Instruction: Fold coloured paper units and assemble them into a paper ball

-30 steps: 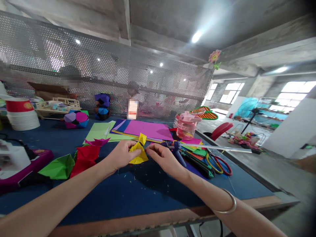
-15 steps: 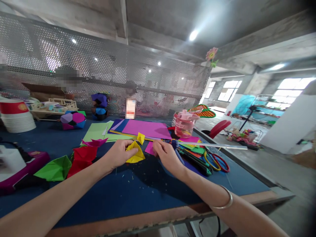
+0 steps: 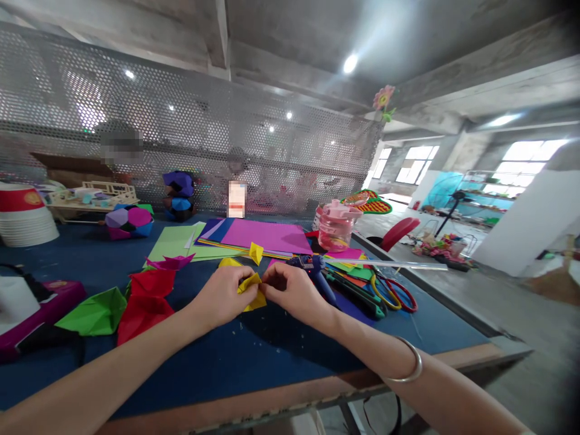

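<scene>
Ceiling: bare grey concrete crossed by heavy beams [image 3: 217, 36]
Lights: a bright lamp [image 3: 350, 63] glares overhead, with smaller lights showing on or through the screen
Screen: grey perforated panel [image 3: 199, 121] standing along the far side of the counter [image 3: 194, 374], blurred shapes behind it
Counter: dark blue top, pale brown front edge
Windows: bright panes [image 3: 417, 163] in the far wall at the right
Wall: a white lower section [image 3: 521, 232] at the right, bright blue farther back
Shelves: loaded rack [image 3: 487, 193] against the blue
Chair: red back [image 3: 401, 233] just beyond the counter's right side
Fan: dark stand [image 3: 446, 219], near the shelves
Floor: grey, concrete-looking [image 3: 512, 308], a cluttered heap [image 3: 441, 246] on it
</scene>
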`<action>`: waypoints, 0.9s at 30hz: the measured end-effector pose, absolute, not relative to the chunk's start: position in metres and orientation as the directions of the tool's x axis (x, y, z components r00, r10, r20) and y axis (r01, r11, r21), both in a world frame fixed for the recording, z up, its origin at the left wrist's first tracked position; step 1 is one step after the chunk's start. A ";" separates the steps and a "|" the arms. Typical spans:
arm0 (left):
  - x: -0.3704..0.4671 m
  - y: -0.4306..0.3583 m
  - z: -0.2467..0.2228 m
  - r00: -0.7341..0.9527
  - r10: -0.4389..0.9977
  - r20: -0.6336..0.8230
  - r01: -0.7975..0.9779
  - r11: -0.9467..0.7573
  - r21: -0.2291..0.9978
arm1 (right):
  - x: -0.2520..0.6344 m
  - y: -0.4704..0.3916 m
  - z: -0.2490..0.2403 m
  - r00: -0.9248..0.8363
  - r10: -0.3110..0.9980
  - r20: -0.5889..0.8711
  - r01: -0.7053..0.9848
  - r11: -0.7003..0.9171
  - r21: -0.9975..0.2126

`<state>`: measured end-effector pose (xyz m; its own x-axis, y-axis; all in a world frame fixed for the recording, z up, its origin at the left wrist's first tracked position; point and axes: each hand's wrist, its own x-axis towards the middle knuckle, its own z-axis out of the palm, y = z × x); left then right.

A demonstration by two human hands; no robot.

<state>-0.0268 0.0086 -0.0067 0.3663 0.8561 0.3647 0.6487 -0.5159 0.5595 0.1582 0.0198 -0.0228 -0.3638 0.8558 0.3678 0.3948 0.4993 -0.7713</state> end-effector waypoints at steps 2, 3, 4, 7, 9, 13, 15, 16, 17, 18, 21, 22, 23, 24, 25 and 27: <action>-0.025 0.006 -0.007 0.369 0.861 0.350 0.671 -0.508 0.540 | 0.160 0.020 -0.023 -0.366 0.857 0.363 0.428 0.501 -0.752; -0.025 0.005 -0.007 0.371 0.862 0.346 0.677 -0.506 0.535 | 0.160 0.020 -0.022 -0.368 0.858 0.358 0.439 0.500 -0.747; -0.024 0.005 -0.008 0.374 0.861 0.345 0.678 -0.507 0.532 | 0.161 0.020 -0.022 -0.371 0.859 0.353 0.445 0.498 -0.744; -0.024 0.002 -0.007 0.392 0.848 0.357 0.652 -0.530 0.542 | 0.163 0.020 -0.020 -0.369 0.861 0.351 0.456 0.497 -0.738; -0.024 0.001 -0.005 0.411 0.835 0.367 0.629 -0.550 0.548 | 0.163 0.020 -0.019 -0.357 0.866 0.349 0.454 0.488 -0.746; -0.025 0.000 -0.001 0.425 0.831 0.358 0.610 -0.555 0.566 | 0.163 0.021 -0.016 -0.349 0.876 0.332 0.419 0.463 -0.782; -0.025 0.000 -0.001 0.427 0.838 0.340 0.583 -0.542 0.605 | 0.164 0.021 -0.015 -0.338 0.881 0.332 0.401 0.454 -0.796; -0.026 0.001 -0.001 0.428 0.841 0.331 0.558 -0.534 0.635 | 0.164 0.022 -0.015 -0.330 0.883 0.334 0.398 0.451 -0.799; -0.027 0.002 -0.001 0.430 0.843 0.323 0.528 -0.525 0.668 | 0.164 0.023 -0.015 -0.322 0.886 0.334 0.397 0.446 -0.802; -0.027 0.003 -0.001 0.430 0.846 0.313 0.493 -0.511 0.704 | 0.165 0.024 -0.015 -0.313 0.889 0.333 0.398 0.441 -0.804; -0.029 0.007 -0.001 0.423 0.857 0.294 0.374 -0.461 0.805 | 0.167 0.027 -0.015 -0.282 0.901 0.329 0.398 0.422 -0.815; -0.030 0.009 0.000 0.416 0.864 0.284 0.337 -0.437 0.834 | 0.168 0.028 -0.016 -0.272 0.904 0.329 0.398 0.417 -0.817; -0.030 0.010 0.001 0.406 0.873 0.271 0.306 -0.409 0.860 | 0.168 0.030 -0.016 -0.261 0.906 0.333 0.400 0.415 -0.817; -0.031 0.010 0.002 0.389 0.885 0.256 0.282 -0.379 0.881 | 0.169 0.031 -0.017 -0.250 0.908 0.337 0.406 0.414 -0.815; -0.031 0.011 0.003 0.365 0.899 0.240 0.266 -0.348 0.899 | 0.169 0.032 -0.017 -0.239 0.910 0.339 0.414 0.412 -0.812; -0.032 0.013 0.004 0.302 0.928 0.218 0.252 -0.298 0.921 | 0.169 0.033 -0.019 -0.217 0.912 0.347 0.429 0.408 -0.806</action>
<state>-0.0323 0.0129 0.0043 0.3022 0.9280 0.2177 0.2518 -0.2980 0.9208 0.1691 0.0327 -0.0187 -0.2169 0.9125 0.3470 0.4289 0.4084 -0.8058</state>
